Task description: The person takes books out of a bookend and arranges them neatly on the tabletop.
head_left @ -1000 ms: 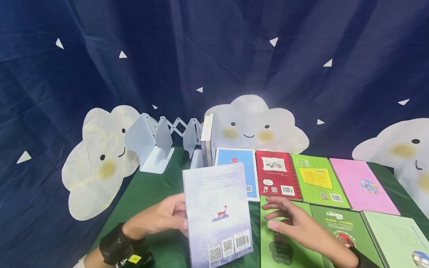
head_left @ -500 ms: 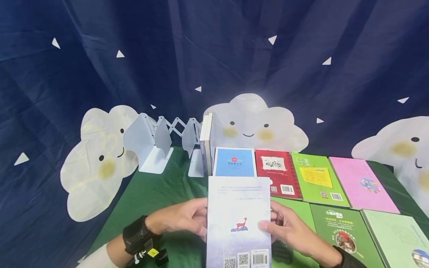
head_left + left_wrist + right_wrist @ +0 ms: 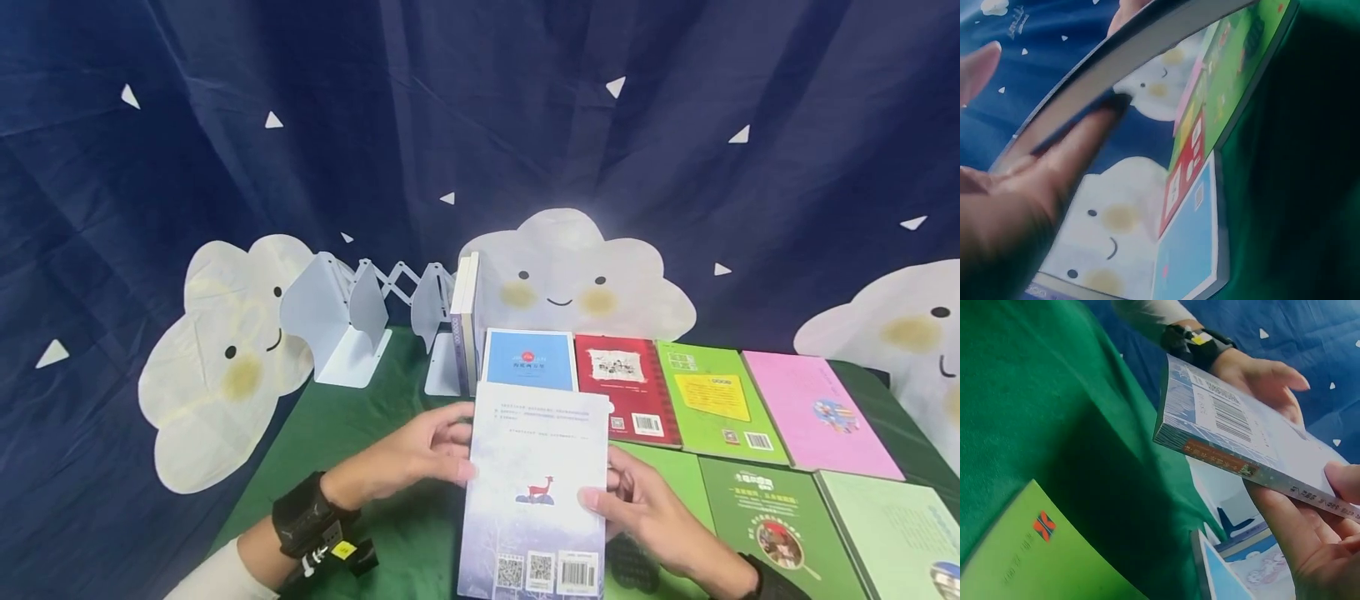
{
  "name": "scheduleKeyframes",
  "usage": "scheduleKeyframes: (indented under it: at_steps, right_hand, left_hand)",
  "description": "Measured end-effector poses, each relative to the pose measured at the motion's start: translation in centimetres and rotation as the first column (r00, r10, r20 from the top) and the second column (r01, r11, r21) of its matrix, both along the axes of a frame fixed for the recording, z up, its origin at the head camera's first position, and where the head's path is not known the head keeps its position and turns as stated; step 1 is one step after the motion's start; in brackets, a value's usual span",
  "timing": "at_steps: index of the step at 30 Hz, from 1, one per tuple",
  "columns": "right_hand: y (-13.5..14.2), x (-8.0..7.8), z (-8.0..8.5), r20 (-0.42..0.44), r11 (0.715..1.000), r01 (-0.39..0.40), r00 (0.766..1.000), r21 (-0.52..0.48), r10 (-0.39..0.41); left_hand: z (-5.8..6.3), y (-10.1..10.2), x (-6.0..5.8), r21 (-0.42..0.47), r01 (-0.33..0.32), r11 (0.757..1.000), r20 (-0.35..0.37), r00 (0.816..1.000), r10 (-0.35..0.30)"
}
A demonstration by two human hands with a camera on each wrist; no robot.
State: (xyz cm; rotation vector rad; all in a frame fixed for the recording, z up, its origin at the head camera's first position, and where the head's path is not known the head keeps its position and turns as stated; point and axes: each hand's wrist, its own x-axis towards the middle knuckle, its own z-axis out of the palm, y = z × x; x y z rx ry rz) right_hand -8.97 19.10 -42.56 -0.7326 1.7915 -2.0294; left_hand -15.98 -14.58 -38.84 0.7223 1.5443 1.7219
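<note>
A pale lilac book [image 3: 536, 450] with a small red deer on its cover is held up over the table, its lower end toward me. My right hand [image 3: 652, 512] pinches its right side, thumb on the cover and fingers underneath; the spine [image 3: 1222, 459] lies along this side. My left hand [image 3: 408, 454] is at the page-edge side. In the left wrist view its straight fingers [image 3: 1079, 150] reach along the book's underside, while the thumb [image 3: 982, 69] stands away from the cover. The right wrist view also shows that thumb raised off it.
An extendable white bookend [image 3: 367, 312] stands at the back left, two upright books [image 3: 465, 325] at its right end. Blue [image 3: 528, 358], red [image 3: 618, 387], lime [image 3: 716, 400] and pink [image 3: 821, 417] books lie in a row, with several green books [image 3: 780, 525] in front.
The right hand came in and took hold of the book's right side. The book moved right and straightened; the left hand then slid a little up its left edge.
</note>
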Motion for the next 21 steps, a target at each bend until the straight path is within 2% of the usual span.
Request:
scheduleKeyframes:
  at_steps: [5,8,12,15,21]
  right_hand:
    - [-0.6,0.0,-0.6,0.077,1.0,0.009,0.997,0.022,-0.01]
    - [-1.0,0.0,-1.1,0.11,0.999,0.01,0.994,0.033,-0.014]
    - [-1.4,0.0,-1.7,0.172,0.998,0.022,0.984,0.063,-0.032]
    - [-1.5,0.0,-2.2,0.231,0.994,0.037,0.971,0.102,-0.06]
    - [-1.4,-0.2,-3.2,0.367,0.992,0.04,0.927,0.12,-0.082]
  left_hand:
    - [-0.4,-0.3,-1.2,-0.077,-0.154,0.985,-0.031,0.988,0.152]
    - [-0.8,-0.4,-1.9,-0.127,-0.23,0.965,-0.049,0.973,0.226]
    - [-1.5,-0.7,-2.9,-0.18,-0.313,0.933,-0.118,0.948,0.295]
    - [-1.9,-1.1,-3.6,-0.208,-0.373,0.904,-0.203,0.921,0.333]
    - [-2.0,-1.6,-4.6,-0.239,-0.493,0.836,-0.38,0.84,0.387]
